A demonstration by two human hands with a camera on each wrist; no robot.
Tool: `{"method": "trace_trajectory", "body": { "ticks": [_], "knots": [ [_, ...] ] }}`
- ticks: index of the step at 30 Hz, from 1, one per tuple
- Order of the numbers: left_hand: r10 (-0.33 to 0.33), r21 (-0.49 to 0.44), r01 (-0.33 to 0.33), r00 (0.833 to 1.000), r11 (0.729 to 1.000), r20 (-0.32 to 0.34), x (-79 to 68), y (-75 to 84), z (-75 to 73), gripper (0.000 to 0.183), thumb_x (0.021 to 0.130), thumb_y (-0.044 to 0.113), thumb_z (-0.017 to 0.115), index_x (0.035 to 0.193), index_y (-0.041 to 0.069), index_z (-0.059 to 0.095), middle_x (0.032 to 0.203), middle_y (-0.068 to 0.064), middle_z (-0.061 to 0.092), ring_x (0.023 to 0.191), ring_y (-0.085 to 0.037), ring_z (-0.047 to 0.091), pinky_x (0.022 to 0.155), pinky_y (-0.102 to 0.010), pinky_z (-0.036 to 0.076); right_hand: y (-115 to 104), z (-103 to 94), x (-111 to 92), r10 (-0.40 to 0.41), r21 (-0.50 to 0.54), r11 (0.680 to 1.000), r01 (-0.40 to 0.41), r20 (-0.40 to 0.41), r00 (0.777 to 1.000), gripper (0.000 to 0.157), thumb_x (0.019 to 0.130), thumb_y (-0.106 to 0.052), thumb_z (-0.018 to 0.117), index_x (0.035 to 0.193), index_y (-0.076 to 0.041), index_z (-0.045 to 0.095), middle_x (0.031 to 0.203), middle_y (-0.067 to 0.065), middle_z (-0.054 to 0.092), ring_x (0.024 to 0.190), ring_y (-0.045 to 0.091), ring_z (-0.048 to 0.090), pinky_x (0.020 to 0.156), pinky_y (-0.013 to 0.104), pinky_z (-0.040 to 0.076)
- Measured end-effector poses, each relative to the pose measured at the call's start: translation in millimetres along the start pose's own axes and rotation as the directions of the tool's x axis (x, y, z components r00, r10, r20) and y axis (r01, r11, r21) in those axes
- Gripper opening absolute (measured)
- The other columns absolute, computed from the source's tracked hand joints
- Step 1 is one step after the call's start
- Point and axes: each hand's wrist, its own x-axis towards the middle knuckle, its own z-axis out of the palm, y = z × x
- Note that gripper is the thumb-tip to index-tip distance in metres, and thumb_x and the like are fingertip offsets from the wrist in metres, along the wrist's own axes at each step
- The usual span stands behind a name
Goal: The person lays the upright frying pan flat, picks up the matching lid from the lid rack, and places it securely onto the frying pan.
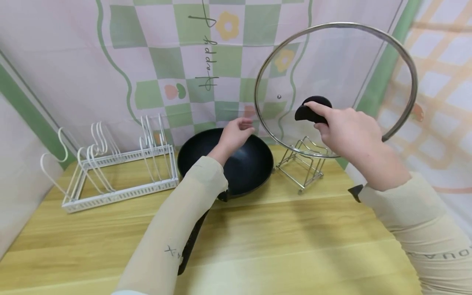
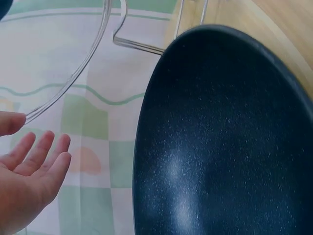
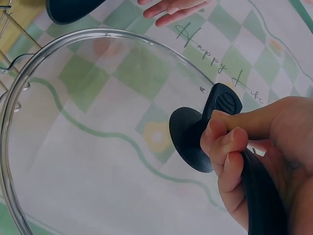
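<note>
A round glass lid with a metal rim stands nearly upright at the right in the head view. My right hand grips its black handle, the fingers curled round it in the right wrist view. Beneath the lid is a small wire rack, which the lid's lower rim overlaps. My left hand reaches over a black frying pan with its fingers loosely bent and nothing in them. In the left wrist view, that hand's thumb is right at the lid's rim.
On the wooden table, a white rack with upright wire dividers stands left of the pan. The pan's long handle points to the front, partly behind my left sleeve. A checked green and white cloth hangs behind everything.
</note>
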Motion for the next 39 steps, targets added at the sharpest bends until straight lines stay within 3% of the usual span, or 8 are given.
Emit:
{"method": "trace_trajectory", "body": {
  "ticks": [10, 19, 25, 30, 39],
  "knots": [
    [-0.006, -0.012, 0.006, 0.999, 1.000, -0.034, -1.2, -3.8, -14.1, 0.038, 0.105, 0.018, 0.061, 0.142, 0.008, 0.057, 0.133, -0.010, 0.065, 0.124, -0.024, 0.059, 0.099, -0.039, 0.049, -8.8, 2.0, 0.8, -0.055, 0.028, 0.998, 0.056, -0.018, 0.998, 0.053, 0.105, -0.022, 0.051, 0.156, -0.028, 0.040, 0.071, 0.021, 0.058, 0.057, 0.037, 0.051, 0.046, 0.046, 0.038],
    [-0.022, -0.114, 0.013, 0.997, 0.993, -0.080, -0.5, -5.2, -20.8, 0.037, 0.104, 0.015, 0.063, 0.140, 0.007, 0.059, 0.128, -0.012, 0.067, 0.109, -0.024, 0.067, 0.092, -0.039, 0.052, -16.4, 1.2, 6.1, -0.074, 0.046, 0.996, 0.072, 0.040, 0.996, 0.056, 0.106, -0.025, 0.052, 0.159, -0.029, 0.037, 0.071, 0.018, 0.058, 0.057, 0.033, 0.050, 0.047, 0.043, 0.038],
    [-0.046, -0.140, 0.033, 0.995, 0.990, -0.090, 0.5, -5.3, -23.4, 0.039, 0.103, 0.015, 0.064, 0.140, 0.005, 0.057, 0.127, -0.013, 0.067, 0.107, -0.023, 0.067, 0.090, -0.037, 0.052, -19.4, 3.5, 8.6, -0.088, 0.057, 0.995, 0.086, 0.043, 0.995, 0.056, 0.105, -0.025, 0.055, 0.159, -0.028, 0.039, 0.088, 0.028, 0.065, 0.059, 0.034, 0.052, 0.048, 0.044, 0.038],
    [-0.075, -0.212, 0.057, 0.994, 0.976, -0.081, -2.5, -3.1, -26.5, 0.040, 0.102, 0.014, 0.065, 0.140, 0.004, 0.055, 0.126, -0.015, 0.065, 0.108, -0.025, 0.067, 0.092, -0.040, 0.053, -21.4, 4.4, 10.5, -0.098, 0.068, 0.993, 0.096, 0.028, 0.995, 0.056, 0.104, -0.025, 0.057, 0.158, -0.028, 0.040, 0.084, 0.024, 0.065, 0.058, 0.033, 0.051, 0.048, 0.043, 0.037],
    [-0.088, -0.275, 0.055, 0.990, 0.960, -0.109, -8.5, -4.5, -31.4, 0.044, 0.099, 0.014, 0.071, 0.137, 0.003, 0.052, 0.126, -0.014, 0.059, 0.111, -0.025, 0.060, 0.091, -0.040, 0.055, -23.9, 8.5, 14.2, -0.138, 0.109, 0.984, 0.140, -0.028, 0.990, 0.055, 0.102, -0.025, 0.062, 0.154, -0.027, 0.047, 0.121, 0.033, 0.064, 0.065, 0.035, 0.056, 0.052, 0.044, 0.039]
  ]
}}
